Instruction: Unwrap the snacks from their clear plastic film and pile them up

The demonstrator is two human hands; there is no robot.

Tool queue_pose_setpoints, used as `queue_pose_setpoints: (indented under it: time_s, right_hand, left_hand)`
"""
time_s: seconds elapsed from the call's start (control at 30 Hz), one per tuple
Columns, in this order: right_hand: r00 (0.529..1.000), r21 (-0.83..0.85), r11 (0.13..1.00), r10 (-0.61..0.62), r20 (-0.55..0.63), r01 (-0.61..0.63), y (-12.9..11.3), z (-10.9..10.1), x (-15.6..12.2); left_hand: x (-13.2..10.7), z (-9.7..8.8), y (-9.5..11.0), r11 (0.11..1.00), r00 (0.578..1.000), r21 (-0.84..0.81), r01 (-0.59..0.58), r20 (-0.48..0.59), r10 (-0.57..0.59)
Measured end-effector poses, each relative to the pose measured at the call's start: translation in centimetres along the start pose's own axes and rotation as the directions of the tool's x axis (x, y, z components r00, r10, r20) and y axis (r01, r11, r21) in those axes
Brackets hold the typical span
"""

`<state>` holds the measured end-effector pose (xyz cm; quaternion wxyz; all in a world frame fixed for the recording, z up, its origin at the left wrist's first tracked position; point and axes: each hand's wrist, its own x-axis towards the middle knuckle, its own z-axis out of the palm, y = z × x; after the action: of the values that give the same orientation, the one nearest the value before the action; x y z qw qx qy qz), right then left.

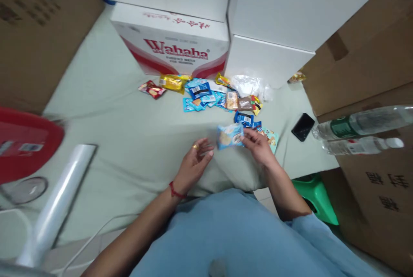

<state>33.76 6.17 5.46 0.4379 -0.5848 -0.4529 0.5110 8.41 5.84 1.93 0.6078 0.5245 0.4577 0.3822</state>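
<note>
Between the thumb and fingers of my right hand (256, 143) is a light blue snack packet (228, 136) with a pale round biscuit printed on it. Just left of the packet, my left hand (197, 158) holds nothing; its fingers are apart and do not touch the packet. Beyond both hands lies a pile of wrapped snacks: a gold packet (173, 82), a dark red packet (152, 89), several blue packets (200, 90) and a brown packet (245, 103). A dark blue packet (244, 118) lies close behind my right hand, which partly covers a pale green packet (271, 138).
A Wahaha carton (174, 44) and white boxes (267, 57) stand behind the snacks. On the right are a black phone (303, 127), plastic bottles (361, 145) and a green stool (318, 199). A plastic film roll (61, 199) and a red object (26, 143) are at left.
</note>
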Motion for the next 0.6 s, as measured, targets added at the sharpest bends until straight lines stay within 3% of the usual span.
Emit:
queue_pose_setpoints:
  time_s: [0.03,0.1,0.17,0.23,0.3,0.4,0.47,0.53,0.6]
  right_hand:
    - [0.989,0.011,1.0,-0.014,-0.149,0.016,-0.1,-2.6,1.0]
    - [0.881,0.104,0.992,-0.008,-0.472,0.065,-0.5,-8.6,3.9]
    - [0.656,0.252,0.965,0.145,-0.741,0.071,-1.0,-14.6,7.6]
    - [0.532,0.283,0.957,0.21,-0.82,0.058,-1.3,-19.6,11.6]
    - [0.454,0.297,0.954,0.248,-0.856,0.038,-1.3,-23.2,15.2]
    - [0.396,0.291,0.957,0.265,-0.879,0.006,-0.9,-26.2,19.8]
    - [0.397,0.261,0.965,0.246,-0.884,-0.019,-0.4,-27.3,22.4]
    - [0.43,0.202,0.978,0.2,-0.88,-0.041,0.2,-28.1,24.6]
    - [0.508,0.113,0.993,0.115,-0.854,-0.036,0.6,-28.7,26.1]
  left_hand:
    - [-0.2,-0.3,-0.4,0.996,0.999,0.084,-0.022,-0.026,0.024]
    - [-1.1,-1.4,-1.3,0.951,0.993,0.302,-0.062,-0.08,0.09]
    - [-2.5,-3.1,-2.2,0.843,0.972,0.527,-0.109,-0.121,0.202]
    - [-4.4,-4.9,-3.1,0.698,0.942,0.704,-0.133,-0.13,0.311]
    - [-6.4,-6.5,-3.9,0.549,0.914,0.824,-0.141,-0.105,0.391]
    - [-8.6,-8.2,-5.2,0.381,0.894,0.906,-0.185,-0.006,0.448]
    - [-9.3,-8.7,-5.8,0.304,0.872,0.922,-0.238,0.066,0.484]
    - [-9.5,-8.9,-6.2,0.241,0.853,0.933,-0.267,0.113,0.51]
    - [-9.4,-9.0,-6.5,0.204,0.845,0.939,-0.276,0.136,0.518]
